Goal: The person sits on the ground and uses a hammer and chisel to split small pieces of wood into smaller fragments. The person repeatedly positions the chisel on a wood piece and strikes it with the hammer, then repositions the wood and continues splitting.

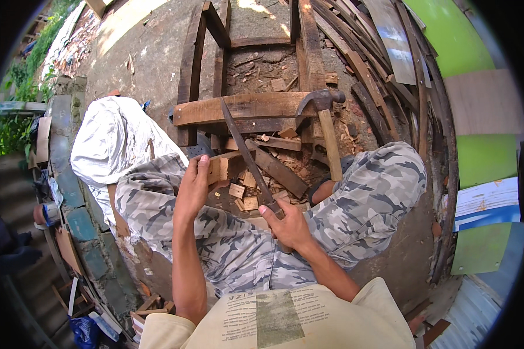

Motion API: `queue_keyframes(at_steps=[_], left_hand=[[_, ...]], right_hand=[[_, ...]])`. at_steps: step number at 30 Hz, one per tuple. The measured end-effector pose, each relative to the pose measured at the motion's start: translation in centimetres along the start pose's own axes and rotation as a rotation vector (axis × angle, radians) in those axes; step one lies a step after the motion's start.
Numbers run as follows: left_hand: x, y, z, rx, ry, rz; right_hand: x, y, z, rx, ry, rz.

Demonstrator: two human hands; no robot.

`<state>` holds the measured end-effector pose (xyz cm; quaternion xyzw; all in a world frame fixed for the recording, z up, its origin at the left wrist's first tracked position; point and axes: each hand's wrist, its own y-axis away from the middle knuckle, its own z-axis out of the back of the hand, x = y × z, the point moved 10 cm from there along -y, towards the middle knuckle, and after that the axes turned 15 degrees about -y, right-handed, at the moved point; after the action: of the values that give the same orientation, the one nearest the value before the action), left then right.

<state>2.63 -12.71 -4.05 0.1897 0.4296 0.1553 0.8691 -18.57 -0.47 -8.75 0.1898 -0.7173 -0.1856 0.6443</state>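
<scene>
My left hand (pixel 193 187) is closed round a short wooden piece (pixel 217 170) with a pale cut end, its thumb on top. In my right hand (pixel 286 224) is the handle of a machete (pixel 243 145), mostly hidden by the fingers. Its long, dark, narrow blade points up and away to the left, passing just right of the wooden piece; whether they touch I cannot tell. Beyond the tip, a thick plank (pixel 244 109) lies across a wooden frame (pixel 189 75). A claw hammer (pixel 330 136) rests at the plank's right end, handle toward me.
Between my legs lie cut wood blocks (pixel 250 203), chips and a dark board (pixel 280 168). White cloth (pixel 113 136) covers my left knee. Long timber strips (pixel 364 75) are stacked at the far right, before green panels (pixel 483 157). A low block wall (pixel 81 224) runs along the left.
</scene>
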Motion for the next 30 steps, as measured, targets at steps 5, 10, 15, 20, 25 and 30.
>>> queue_keyframes(at_steps=[5,10,15,20,25,30], left_hand=[[1.7,-1.1,-2.0,0.096,0.124,0.022],[2.0,-1.7,-2.3,0.056,0.028,0.028],[0.4,-1.1,-2.0,0.004,0.065,0.040],[0.8,-1.7,-1.6,-0.007,0.098,0.082],[0.2,-1.8,-1.7,-0.012,0.030,0.065],[0.7,-2.0,-1.2,-0.048,0.073,0.077]], right_hand=[[2.4,0.5,-0.5,-0.033,-0.101,0.146],[2.1,0.6,-1.7,0.057,0.075,0.023],[3.5,1.4,-2.0,-0.006,0.505,0.063],[6.3,2.3,-1.7,-0.091,0.205,0.212],[3.3,1.1,-2.8,0.032,0.179,0.127],[4.2,1.5,-2.0,-0.034,0.201,0.073]])
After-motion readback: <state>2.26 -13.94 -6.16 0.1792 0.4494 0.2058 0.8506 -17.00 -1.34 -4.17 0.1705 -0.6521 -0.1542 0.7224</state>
